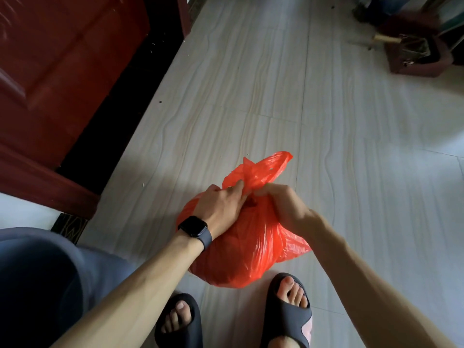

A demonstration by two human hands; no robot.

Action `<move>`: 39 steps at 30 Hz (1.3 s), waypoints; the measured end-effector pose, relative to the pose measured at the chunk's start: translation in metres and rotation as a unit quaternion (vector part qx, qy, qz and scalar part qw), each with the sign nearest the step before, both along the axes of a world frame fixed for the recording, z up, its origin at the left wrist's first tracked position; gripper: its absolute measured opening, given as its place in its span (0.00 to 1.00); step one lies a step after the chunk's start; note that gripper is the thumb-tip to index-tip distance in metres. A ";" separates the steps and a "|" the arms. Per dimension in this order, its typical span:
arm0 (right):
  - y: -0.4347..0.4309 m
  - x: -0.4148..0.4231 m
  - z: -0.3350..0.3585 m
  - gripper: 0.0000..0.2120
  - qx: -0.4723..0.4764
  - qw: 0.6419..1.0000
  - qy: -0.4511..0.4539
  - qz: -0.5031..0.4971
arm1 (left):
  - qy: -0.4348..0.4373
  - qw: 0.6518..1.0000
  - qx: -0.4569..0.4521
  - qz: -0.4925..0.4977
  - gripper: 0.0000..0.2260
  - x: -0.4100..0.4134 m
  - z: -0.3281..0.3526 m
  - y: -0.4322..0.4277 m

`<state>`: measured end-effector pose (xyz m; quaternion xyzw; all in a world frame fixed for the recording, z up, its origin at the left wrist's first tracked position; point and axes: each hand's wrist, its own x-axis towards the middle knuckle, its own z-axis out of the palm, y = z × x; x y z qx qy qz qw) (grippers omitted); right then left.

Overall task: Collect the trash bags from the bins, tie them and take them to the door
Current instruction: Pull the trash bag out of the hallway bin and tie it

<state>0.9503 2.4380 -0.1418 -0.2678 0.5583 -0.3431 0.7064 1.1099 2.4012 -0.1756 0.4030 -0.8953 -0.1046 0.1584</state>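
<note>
A full red plastic trash bag (241, 252) sits on the pale tiled floor just in front of my feet. My left hand (221, 204), with a dark watch on its wrist, grips one side of the bag's gathered top. My right hand (283, 204) grips the other side, its fingers curled round the plastic. A loose handle of the bag (266, 169) sticks up beyond my fingers. Where the two hands meet, the plastic is bunched; whether a knot is there is hidden.
A dark red wooden door (57, 79) stands at the left, with a dark threshold strip (130, 96) along its foot. A patterned mat corner (70, 226) lies by my left leg. A dark red box with clutter (414, 54) sits at the far right. My feet wear black slides (288, 312).
</note>
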 end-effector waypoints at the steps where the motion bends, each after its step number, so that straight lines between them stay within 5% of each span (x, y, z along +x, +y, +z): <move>1: -0.002 0.000 0.001 0.25 0.007 1.000 0.009 0.006 | -0.018 1.000 -0.016 -0.013 0.08 0.000 -0.002 0.000; 5: -0.007 0.009 0.014 0.37 0.054 0.956 0.287 0.022 | -0.069 0.996 -0.051 -0.038 0.10 -0.001 0.000 0.007; 8: -0.010 0.012 0.007 0.33 0.079 0.946 0.315 -0.007 | -0.073 0.993 -0.083 -0.036 0.11 -0.005 0.001 0.017; 11: -0.012 0.009 -0.006 0.30 0.096 0.955 0.268 -0.087 | -0.049 0.995 -0.077 -0.028 0.07 -0.003 -0.006 0.018; 14: -0.012 0.005 -0.012 0.28 0.136 0.968 0.095 -0.191 | 0.039 0.999 0.024 -0.014 0.13 -0.001 -0.006 0.018; 18: -0.009 0.001 -0.006 0.22 0.111 0.981 -0.054 -0.149 | 0.174 0.957 0.232 0.022 0.14 0.003 0.005 0.016; 21: -0.005 0.001 -0.002 0.22 0.088 0.984 -0.108 -0.111 | 0.152 0.923 0.351 0.040 0.08 0.002 0.022 0.012; 23: -0.001 -0.001 0.001 0.24 0.073 0.986 -0.131 -0.072 | 0.149 0.862 0.482 0.049 0.12 0.004 0.027 0.004; 27: 0.008 -0.010 0.013 0.14 0.002 0.993 -0.108 0.052 | 0.230 0.638 0.729 0.090 0.09 0.014 0.025 -0.017; 30: 0.014 -0.014 0.010 0.05 -0.093 0.987 0.052 0.123 | 0.222 0.583 0.773 0.113 0.14 0.014 0.029 -0.028; 32: 0.016 -0.013 -0.001 0.09 -0.118 0.963 0.232 0.071 | 0.202 0.575 0.789 0.079 0.16 0.013 0.030 -0.033; 34: 0.019 -0.010 -0.013 0.11 -0.121 0.931 0.345 0.005 | 0.166 0.607 0.776 0.053 0.19 0.008 0.032 -0.034; 39: 0.024 0.003 -0.023 0.10 -0.231 0.880 0.408 -0.077 | 0.131 0.659 0.738 0.059 0.32 0.004 0.032 -0.037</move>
